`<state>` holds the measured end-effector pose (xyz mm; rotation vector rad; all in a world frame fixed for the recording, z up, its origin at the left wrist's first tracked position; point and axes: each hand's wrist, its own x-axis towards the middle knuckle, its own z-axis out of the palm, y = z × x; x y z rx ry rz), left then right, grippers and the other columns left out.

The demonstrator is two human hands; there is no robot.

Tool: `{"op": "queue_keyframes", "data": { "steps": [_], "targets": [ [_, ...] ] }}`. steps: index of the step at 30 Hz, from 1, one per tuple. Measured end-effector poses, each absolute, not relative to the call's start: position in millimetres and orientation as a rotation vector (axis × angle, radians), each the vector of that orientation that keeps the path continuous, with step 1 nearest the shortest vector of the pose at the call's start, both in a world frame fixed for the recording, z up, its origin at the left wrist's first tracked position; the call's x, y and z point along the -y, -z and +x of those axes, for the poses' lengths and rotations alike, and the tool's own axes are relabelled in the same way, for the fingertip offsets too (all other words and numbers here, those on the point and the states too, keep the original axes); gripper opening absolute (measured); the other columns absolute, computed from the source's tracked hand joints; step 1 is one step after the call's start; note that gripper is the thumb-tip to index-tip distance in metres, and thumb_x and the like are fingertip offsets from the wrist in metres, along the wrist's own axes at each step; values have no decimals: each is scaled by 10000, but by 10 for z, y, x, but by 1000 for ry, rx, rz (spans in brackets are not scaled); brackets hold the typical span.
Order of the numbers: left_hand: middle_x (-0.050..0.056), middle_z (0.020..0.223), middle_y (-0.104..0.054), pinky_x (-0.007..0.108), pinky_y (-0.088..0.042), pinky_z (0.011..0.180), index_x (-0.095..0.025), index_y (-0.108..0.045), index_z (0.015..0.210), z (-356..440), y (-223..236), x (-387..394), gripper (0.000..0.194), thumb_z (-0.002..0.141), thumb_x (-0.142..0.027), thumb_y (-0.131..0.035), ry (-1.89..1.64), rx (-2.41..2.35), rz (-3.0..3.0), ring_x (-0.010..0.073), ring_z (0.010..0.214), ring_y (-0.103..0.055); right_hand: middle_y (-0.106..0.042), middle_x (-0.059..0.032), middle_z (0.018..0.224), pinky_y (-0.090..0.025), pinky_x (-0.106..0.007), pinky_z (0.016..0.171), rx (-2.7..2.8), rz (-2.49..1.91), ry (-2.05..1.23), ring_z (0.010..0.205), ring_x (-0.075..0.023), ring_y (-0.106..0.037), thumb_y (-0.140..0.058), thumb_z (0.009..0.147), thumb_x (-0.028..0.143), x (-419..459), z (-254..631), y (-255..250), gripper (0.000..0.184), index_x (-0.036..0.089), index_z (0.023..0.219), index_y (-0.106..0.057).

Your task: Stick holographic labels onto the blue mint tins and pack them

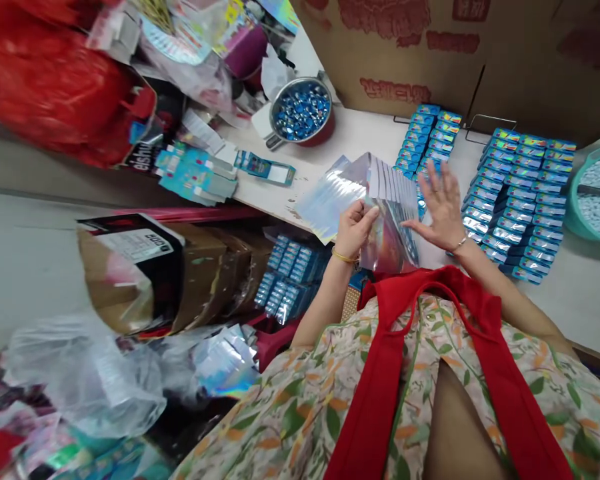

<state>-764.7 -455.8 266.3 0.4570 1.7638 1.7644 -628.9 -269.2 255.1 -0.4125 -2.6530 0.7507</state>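
Note:
My left hand is closed on the edge of a shiny, see-through plastic bag, thumb on top. A row of thin, pale-edged packs shows at the bag's far side; whether they are inside it I cannot fully tell. My right hand is raised just right of the bag, its fingers spread and nothing in it. Beneath the bag and to its left, flat silvery sheets lie on the table. Rows of small blue boxes stand behind my right hand.
More blue box rows stand at right, beside a teal basin of pale pieces. A metal pan holds blue gems. Flattened blue cartons lie left. A large cardboard box walls the back; an open carton sits lower left.

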Motion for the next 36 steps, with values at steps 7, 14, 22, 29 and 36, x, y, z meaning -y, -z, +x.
{"op": "queue_keyframes", "data": {
  "steps": [7, 14, 22, 29, 36],
  "targets": [
    [-11, 729, -610, 244, -453, 664, -193, -600, 808, -7949, -3213, 4536, 404, 951, -571, -590, -1377, -1874, 1204, 110, 687, -557, -682, -114, 1160, -174, -619, 1233, 2641, 39, -918, 1208, -320, -574, -356, 907, 793, 2913, -6871, -2735, 743, 220, 1307, -607],
    [43, 928, -663, 329, -504, 822, -202, -630, 958, -8344, -3300, 4431, 398, 850, -572, -727, -1258, -2368, 1473, 193, 913, -624, -572, -53, 793, -385, -337, 757, 2586, -4, -1234, 752, -188, -503, -331, 1025, 553, 2954, -7168, -2811, 484, 193, 823, -585],
    [-41, 647, -502, 222, -429, 606, -210, -493, 716, -9002, -2408, 4420, 322, 895, -405, -676, -1529, -2358, 943, 96, 622, -469, -517, 17, 631, -247, -285, 642, 2846, -259, -1580, 642, -125, -418, -556, 950, 445, 2505, -7217, -2521, 361, 184, 704, -594],
    [86, 940, -690, 399, -519, 898, -192, -619, 1006, -8963, -1424, 4357, 269, 815, -348, -727, -912, -2710, 566, 265, 1004, -654, -636, -36, 729, -284, -282, 647, 3203, -490, -1514, 698, -148, -487, -549, 940, 333, 2119, -7214, -1861, 284, 165, 759, -691],
    [71, 910, -758, 402, -415, 1041, -207, -692, 954, -8531, -1227, 3834, 316, 1011, -418, -463, -552, -2095, 1309, 223, 926, -687, -558, 15, 650, -305, -272, 631, 2758, -739, -1834, 649, -125, -451, -650, 837, 362, 2130, -7220, -1399, 219, 171, 730, -645]
  ]
}}
